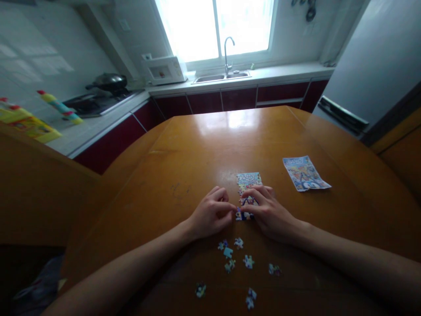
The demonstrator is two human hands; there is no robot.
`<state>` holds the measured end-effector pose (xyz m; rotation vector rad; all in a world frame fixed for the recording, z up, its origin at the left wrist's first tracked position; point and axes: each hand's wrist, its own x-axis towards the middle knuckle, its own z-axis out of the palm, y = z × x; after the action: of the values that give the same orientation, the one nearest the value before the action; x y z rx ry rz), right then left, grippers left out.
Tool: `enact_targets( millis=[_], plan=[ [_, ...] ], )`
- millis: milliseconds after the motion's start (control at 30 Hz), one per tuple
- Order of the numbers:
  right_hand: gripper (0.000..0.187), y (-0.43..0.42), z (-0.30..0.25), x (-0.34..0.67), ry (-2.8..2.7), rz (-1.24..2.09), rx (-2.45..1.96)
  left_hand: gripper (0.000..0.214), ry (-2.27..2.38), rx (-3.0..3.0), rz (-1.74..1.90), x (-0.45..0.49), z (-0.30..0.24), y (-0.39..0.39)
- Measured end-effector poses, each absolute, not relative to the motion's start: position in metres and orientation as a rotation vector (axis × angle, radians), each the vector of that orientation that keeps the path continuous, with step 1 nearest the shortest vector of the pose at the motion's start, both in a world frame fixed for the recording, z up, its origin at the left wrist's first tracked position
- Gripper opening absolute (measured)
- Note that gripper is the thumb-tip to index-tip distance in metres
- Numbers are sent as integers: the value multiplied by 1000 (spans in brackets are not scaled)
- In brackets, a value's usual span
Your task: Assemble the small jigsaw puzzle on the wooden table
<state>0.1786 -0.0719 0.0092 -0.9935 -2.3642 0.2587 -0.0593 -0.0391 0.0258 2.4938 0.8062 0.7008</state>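
A partly joined jigsaw puzzle (249,179) lies on the wooden table, its lower part half covered by my right hand. My left hand (214,211) is closed, the fingers curled. Its thumb and forefinger meet at a small puzzle piece (238,214) by the puzzle's lower left corner. From the other side, my right hand (268,210) grips the puzzle with bent fingers and thumb on its surface. Several loose puzzle pieces (248,262) are scattered nearer to me, below both hands.
A creased picture sheet (304,173) lies to the right on the table (184,153). Beyond the table are a sink (210,78), a microwave (164,70) and a pan (110,82) on the stove. Bottles (59,106) stand at the left, a fridge (371,61) at the right.
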Motion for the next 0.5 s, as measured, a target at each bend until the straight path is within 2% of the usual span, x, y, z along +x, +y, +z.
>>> enact_targets(
  millis=[500],
  plan=[
    [44, -71, 4, 179, -2388, 335, -1038, 18, 760, 2470, 616, -59, 25, -34]
  ],
)
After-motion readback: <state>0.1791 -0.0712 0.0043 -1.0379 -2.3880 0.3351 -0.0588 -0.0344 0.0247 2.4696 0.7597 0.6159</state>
